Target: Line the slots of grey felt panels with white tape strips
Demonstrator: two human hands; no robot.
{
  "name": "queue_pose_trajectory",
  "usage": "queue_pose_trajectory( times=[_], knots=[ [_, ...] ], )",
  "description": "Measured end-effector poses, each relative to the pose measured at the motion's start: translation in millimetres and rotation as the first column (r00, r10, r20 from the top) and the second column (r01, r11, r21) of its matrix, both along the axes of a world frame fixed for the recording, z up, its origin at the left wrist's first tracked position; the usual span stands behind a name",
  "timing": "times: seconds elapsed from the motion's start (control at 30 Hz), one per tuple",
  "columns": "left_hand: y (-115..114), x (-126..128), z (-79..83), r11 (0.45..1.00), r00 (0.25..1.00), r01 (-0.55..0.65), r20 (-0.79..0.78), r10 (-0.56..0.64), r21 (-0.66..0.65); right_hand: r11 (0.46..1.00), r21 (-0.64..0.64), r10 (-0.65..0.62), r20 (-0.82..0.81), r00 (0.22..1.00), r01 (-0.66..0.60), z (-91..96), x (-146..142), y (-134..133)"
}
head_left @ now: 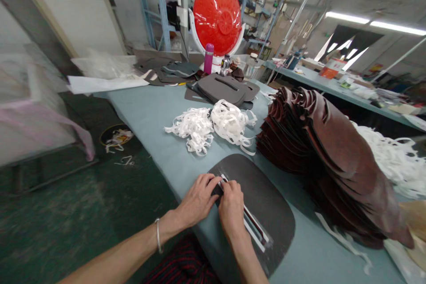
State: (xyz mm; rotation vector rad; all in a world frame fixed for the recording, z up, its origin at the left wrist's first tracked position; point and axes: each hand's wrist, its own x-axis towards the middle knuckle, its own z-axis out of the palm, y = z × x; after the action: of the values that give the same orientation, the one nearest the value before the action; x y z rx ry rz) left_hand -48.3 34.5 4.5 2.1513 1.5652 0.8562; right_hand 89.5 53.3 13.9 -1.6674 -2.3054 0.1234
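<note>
A dark grey rounded panel (262, 195) lies flat on the blue-grey table (156, 115) in front of me. A long slot edged with white tape (254, 227) runs along it. My left hand (198, 199) presses its fingers on the panel at the far end of the slot. My right hand (231, 206) lies right beside it, fingers pinched on the white tape at the slot's end. A silver bangle (157, 235) is on my left wrist.
Two heaps of white tape strips (213, 126) lie beyond the panel. A tall leaning stack of brown cut pieces (319, 151) stands to the right, with more white strips (392, 155) behind. Grey panels (226, 88), a pink bottle (208, 58) and a red fan (218, 15) sit at the far end.
</note>
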Motion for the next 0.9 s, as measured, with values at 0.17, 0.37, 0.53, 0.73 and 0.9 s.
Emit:
queue_pose_trajectory(
  times=[0.17,0.37,0.53,0.73,0.9],
  knots=[
    [2.8,-0.3,1.5,1.0,0.998,0.026,-0.055,-0.026,-0.013,0.995,0.073,0.064,0.075,0.995,-0.07,-7.9,-11.6,-1.3],
    [-0.1,0.1,0.0,0.997,0.975,0.058,-0.219,-0.044,0.055,0.963,0.236,0.083,0.206,0.975,-0.132,-19.2,30.1,-42.6],
    [-1.1,1.5,-1.6,0.995,0.968,0.056,-0.247,-0.035,0.081,0.934,0.287,0.164,0.183,0.969,-0.212,-22.6,103.1,-98.1],
    [-2.1,2.6,-8.4,0.994,0.963,0.048,-0.27,-0.02,0.1,0.971,0.194,0.123,0.104,0.987,-0.141,-14.0,124.1,-122.8],
    [-2.7,3.3,-10.3,0.989,0.954,0.063,-0.298,-0.02,0.133,0.993,0.113,-0.032,0.044,0.998,0.027,-5.7,94.0,-96.2]
  ],
)
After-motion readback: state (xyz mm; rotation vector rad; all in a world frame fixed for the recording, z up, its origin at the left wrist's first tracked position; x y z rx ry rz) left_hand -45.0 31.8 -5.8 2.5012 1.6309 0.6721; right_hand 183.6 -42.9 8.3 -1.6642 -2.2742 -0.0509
